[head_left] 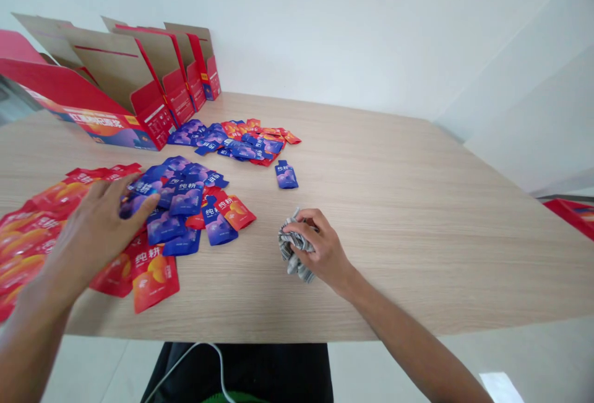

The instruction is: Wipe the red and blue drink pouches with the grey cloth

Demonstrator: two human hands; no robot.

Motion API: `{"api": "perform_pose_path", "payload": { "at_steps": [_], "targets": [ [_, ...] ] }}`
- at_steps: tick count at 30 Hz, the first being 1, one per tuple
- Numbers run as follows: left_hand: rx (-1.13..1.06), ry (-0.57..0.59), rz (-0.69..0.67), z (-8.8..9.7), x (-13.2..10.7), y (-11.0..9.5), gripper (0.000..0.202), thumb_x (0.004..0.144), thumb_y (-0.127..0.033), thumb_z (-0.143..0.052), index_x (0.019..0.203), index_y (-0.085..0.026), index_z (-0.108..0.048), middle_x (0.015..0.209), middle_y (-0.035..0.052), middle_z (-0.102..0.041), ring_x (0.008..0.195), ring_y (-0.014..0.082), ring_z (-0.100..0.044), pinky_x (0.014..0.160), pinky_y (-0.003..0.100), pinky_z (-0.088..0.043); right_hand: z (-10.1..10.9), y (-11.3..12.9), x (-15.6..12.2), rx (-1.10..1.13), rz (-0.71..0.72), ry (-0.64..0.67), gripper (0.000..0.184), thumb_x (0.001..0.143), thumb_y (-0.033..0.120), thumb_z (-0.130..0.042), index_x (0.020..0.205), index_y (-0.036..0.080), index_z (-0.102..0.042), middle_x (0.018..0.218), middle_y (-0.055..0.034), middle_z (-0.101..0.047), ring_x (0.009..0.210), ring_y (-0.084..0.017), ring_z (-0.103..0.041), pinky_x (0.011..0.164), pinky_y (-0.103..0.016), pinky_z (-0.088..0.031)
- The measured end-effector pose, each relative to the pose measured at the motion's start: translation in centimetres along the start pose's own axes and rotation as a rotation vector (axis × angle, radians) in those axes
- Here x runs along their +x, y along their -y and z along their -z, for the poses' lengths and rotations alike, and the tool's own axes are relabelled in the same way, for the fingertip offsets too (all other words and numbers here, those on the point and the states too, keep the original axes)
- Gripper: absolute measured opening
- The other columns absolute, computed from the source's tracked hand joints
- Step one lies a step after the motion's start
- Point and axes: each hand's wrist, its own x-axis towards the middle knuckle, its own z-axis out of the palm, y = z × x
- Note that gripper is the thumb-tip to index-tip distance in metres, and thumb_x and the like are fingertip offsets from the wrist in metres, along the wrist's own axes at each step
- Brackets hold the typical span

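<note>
My right hand (320,248) is closed around a crumpled grey-and-white cloth (293,249) that rests on the wooden table (417,205). My left hand (104,220) lies on a heap of blue and red-orange sachets (185,205), fingers curled on a blue sachet (134,199). One blue sachet (286,175) lies alone further back, between the two piles.
A second pile of blue and orange sachets (236,140) lies further back. Several open red cardboard display boxes (139,93) stand at the back left. Red packaging (573,212) shows at the right edge. A white cable (204,359) hangs below the table's near edge.
</note>
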Motion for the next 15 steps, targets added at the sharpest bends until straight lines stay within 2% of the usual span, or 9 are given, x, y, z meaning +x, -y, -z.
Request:
{"api": "perform_pose_path", "payload": {
  "at_steps": [3, 5, 7, 8, 10, 13, 15],
  "targets": [
    [0.156, 0.079, -0.042, 0.3, 3.3, 3.0, 0.073, 0.095, -0.064, -0.033, 0.141, -0.012, -0.053, 0.135, 0.012, -0.054, 0.142, 0.052, -0.042, 0.112, 0.065, -0.034, -0.3, 0.1, -0.1, -0.003, 0.029, 0.03, 0.023, 0.093, 0.012, -0.064, 0.112, 0.023, -0.069, 0.111, -0.008, -0.057, 0.101, -0.022, -0.063, 0.085, -0.036, -0.061],
    [0.232, 0.116, -0.001, -0.4, 5.0, 5.4, 0.078, 0.092, -0.065, -0.019, 0.133, -0.01, -0.058, 0.131, 0.009, -0.058, 0.14, 0.0497, -0.045, 0.109, 0.062, -0.035, -0.4, 0.1, -0.1, -0.006, 0.033, 0.047, 0.022, 0.093, 0.012, -0.065, 0.112, 0.023, -0.068, 0.112, -0.0084, -0.058, 0.102, -0.022, -0.063, 0.087, -0.036, -0.06],
    [0.301, 0.154, 0.025, -1.5, 6.4, 8.0, 0.084, 0.089, -0.063, -0.008, 0.127, -0.011, -0.061, 0.125, 0.0045, -0.063, 0.138, 0.0428, -0.05, 0.107, 0.057, -0.038, -0.4, 0.0, -0.1, -0.007, 0.028, 0.059, 0.023, 0.092, 0.01, -0.065, 0.111, 0.022, -0.068, 0.113, -0.0086, -0.058, 0.103, -0.022, -0.063, 0.088, -0.036, -0.06],
    [0.332, 0.185, 0.022, -1.9, 7.0, 9.3, 0.085, 0.088, -0.064, -0.008, 0.127, -0.012, -0.062, 0.125, 0.0045, -0.065, 0.137, 0.0401, -0.053, 0.107, 0.054, -0.039, -0.3, 0.0, 0.0, -0.007, 0.024, 0.063, 0.024, 0.091, 0.009, -0.065, 0.111, 0.022, -0.068, 0.113, -0.0085, -0.058, 0.103, -0.021, -0.063, 0.089, -0.036, -0.059],
    [0.386, 0.26, -0.024, -2.6, 7.9, 11.3, 0.081, 0.088, -0.067, -0.022, 0.13, -0.011, -0.062, 0.131, 0.0102, -0.069, 0.132, 0.0368, -0.058, 0.109, 0.048, -0.043, -0.2, 0.0, 0.0, -0.008, 0.019, 0.068, 0.027, 0.089, 0.008, -0.066, 0.111, 0.023, -0.068, 0.114, -0.0084, -0.058, 0.104, -0.021, -0.063, 0.09, -0.035, -0.059],
    [0.431, 0.274, -0.116, -2.9, 8.1, 12.2, 0.077, 0.09, -0.062, -0.032, 0.137, -0.008, -0.06, 0.141, 0.0191, -0.066, 0.128, 0.0348, -0.061, 0.111, 0.045, -0.042, -0.2, 0.1, 0.0, -0.001, 0.021, 0.079, 0.029, 0.088, 0.008, -0.067, 0.112, 0.023, -0.067, 0.114, -0.0082, -0.058, 0.103, -0.022, -0.063, 0.089, -0.035, -0.059],
    [0.395, 0.228, -0.154, -3.1, 7.9, 11.3, 0.074, 0.093, -0.06, -0.031, 0.139, -0.01, -0.06, 0.143, 0.0183, -0.065, 0.128, 0.0344, -0.061, 0.113, 0.047, -0.041, -0.2, 0.2, 0.0, 0.004, 0.03, 0.082, 0.028, 0.088, 0.008, -0.067, 0.112, 0.023, -0.067, 0.113, -0.0084, -0.058, 0.102, -0.022, -0.063, 0.088, -0.035, -0.06]
  ]
}}
